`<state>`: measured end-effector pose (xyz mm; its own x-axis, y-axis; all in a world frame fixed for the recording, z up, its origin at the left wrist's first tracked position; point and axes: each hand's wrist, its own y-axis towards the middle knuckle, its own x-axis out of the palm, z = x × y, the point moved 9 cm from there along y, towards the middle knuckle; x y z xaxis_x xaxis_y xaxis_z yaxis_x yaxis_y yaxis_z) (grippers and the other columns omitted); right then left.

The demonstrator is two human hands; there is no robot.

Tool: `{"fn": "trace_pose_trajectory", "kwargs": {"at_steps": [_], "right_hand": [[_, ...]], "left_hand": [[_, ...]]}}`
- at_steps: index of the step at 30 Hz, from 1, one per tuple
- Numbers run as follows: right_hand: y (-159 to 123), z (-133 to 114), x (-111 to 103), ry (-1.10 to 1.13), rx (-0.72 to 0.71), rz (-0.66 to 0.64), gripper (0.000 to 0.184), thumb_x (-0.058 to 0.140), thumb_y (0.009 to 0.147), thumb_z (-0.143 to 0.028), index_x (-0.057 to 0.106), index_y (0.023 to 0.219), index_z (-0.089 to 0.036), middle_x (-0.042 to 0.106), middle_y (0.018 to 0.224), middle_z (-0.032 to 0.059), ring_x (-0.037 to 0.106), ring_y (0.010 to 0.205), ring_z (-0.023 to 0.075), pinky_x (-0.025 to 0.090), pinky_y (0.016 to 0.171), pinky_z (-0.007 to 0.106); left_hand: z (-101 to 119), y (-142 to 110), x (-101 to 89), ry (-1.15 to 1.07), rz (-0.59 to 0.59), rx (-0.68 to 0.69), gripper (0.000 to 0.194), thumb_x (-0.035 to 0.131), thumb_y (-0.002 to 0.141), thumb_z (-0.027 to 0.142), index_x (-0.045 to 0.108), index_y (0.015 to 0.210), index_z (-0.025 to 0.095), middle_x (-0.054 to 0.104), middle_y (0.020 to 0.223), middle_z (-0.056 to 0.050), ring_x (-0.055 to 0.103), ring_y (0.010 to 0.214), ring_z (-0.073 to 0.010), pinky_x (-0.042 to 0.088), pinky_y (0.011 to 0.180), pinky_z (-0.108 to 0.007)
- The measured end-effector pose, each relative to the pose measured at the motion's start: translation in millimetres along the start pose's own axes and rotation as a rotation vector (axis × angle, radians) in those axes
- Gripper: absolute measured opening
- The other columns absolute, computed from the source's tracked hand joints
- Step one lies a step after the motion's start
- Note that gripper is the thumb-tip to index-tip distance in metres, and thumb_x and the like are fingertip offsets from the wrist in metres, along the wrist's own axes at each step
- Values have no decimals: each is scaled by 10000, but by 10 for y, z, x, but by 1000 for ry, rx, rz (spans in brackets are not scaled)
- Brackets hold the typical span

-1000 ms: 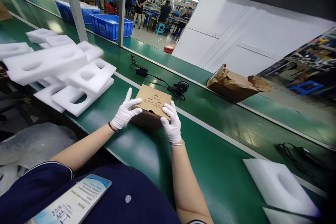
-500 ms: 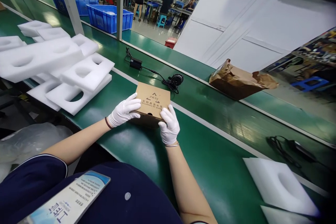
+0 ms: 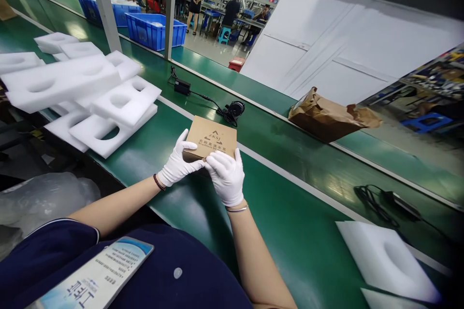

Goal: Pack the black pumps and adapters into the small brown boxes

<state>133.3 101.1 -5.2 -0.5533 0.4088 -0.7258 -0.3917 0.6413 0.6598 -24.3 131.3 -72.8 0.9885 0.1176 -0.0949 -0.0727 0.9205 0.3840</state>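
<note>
A small brown cardboard box (image 3: 213, 130), printed "ZKSJ" and "Brushless DC pump", is between my two white-gloved hands over the green bench. My left hand (image 3: 179, 161) grips its near left corner, thumb along the front. My right hand (image 3: 227, 176) is closed on the front right side, fingers lying over the front edge and hiding part of the print. Just beyond the box lies a black pump (image 3: 234, 110) with a coiled cable, joined by a cord to a small black adapter (image 3: 181, 87).
White foam inserts (image 3: 123, 101) with cut-outs are piled at the left, and more foam (image 3: 389, 256) lies at the lower right. A crumpled brown paper bag (image 3: 326, 116) and a black power adapter (image 3: 402, 203) are to the right. Blue bins (image 3: 155, 31) stand beyond the posts.
My right hand has shifted left from the box's right corner to its front edge, its fingers now near my left thumb. The left hand has moved slightly lower on its corner.
</note>
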Motion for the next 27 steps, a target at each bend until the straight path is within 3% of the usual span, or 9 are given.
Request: {"fn": "trace_pose_trajectory", "kwargs": {"at_steps": [8, 11, 13, 15, 17, 19, 21, 24, 27], "right_hand": [[-96, 32, 85, -89, 4, -21, 226, 509, 1004, -341, 731, 1021, -299, 734, 1115, 14, 629, 1154, 220, 207, 1199, 523], [-48, 56, 101, -120, 109, 3, 261, 466, 1017, -316, 724, 1036, -283, 734, 1099, 32, 647, 1110, 216, 252, 1184, 509], [-13, 49, 140, -162, 186, 1, 286, 441, 1016, -286, 695, 1146, -268, 715, 1141, 68, 638, 1115, 228, 260, 1173, 526], [-8, 22, 222, -219, 215, -47, 338, 491, 989, -329, 618, 1294, -258, 647, 1275, 122, 567, 1214, 296, 175, 1162, 638], [-59, 74, 285, -301, 241, -85, 468, 587, 933, -405, 545, 1375, -258, 547, 1397, 166, 451, 1313, 379, 31, 1102, 762], [-144, 280, 266, -399, 303, -62, 523, 648, 891, -435, 535, 1370, -259, 504, 1428, 183, 394, 1341, 405, -49, 1050, 803], [-205, 633, 184, -484, 391, -21, 491, 656, 891, -422, 550, 1342, -259, 507, 1418, 175, 394, 1338, 380, -46, 1057, 792], [-136, 1360, 34, -567, 538, -63, 509, 620, 912, -433, 521, 1376, -250, 462, 1463, 170, 348, 1368, 352, -25, 1073, 774], [97, 2129, -172, -622, 678, -181, 570, 554, 944, -347, 406, 1482, -235, 349, 1553, 166, 221, 1438, 336, 27, 1087, 752]], "left_hand": [[9, 15, -11, -36, -33, 11, 593, 805, 697, 554, 535, 1081, 192, 207, 1623, -139, 365, 1448, -290, 379, 1169, -427], [12, 16, -17, -40, 23, 28, 512, 808, 720, 499, 550, 1044, 197, 262, 1604, -138, 395, 1430, -281, 373, 1172, -436], [-12, 87, -15, -16, 65, 36, 487, 798, 731, 499, 558, 1033, 201, 283, 1596, -130, 403, 1424, -276, 366, 1176, -434], [-55, 241, 67, 8, 8, 52, 472, 715, 799, 543, 571, 1092, 202, 285, 1599, -123, 386, 1435, -268, 338, 1193, -426], [-118, 423, 265, 22, -173, 73, 511, 498, 934, 573, 526, 1289, 206, 300, 1599, -122, 380, 1441, -241, 325, 1199, -405], [-195, 529, 536, 72, -391, 107, 593, 254, 1010, 546, 351, 1491, 213, 362, 1573, -124, 409, 1426, -212, 360, 1175, -387], [-282, 514, 805, 134, -548, 149, 660, 297, 992, 579, 280, 1541, 213, 463, 1507, -138, 440, 1403, -251, 369, 1161, -440], [-425, 311, 1146, 334, -683, 237, 660, 565, 876, 598, 523, 1405, 205, 523, 1448, -170, 386, 1410, -398, 206, 1175, -629], [-588, 120, 1325, 778, -773, 378, 556, 510, 924, 528, 585, 1361, 191, 452, 1505, -184, 326, 1428, -435, 132, 1162, -668]]}}
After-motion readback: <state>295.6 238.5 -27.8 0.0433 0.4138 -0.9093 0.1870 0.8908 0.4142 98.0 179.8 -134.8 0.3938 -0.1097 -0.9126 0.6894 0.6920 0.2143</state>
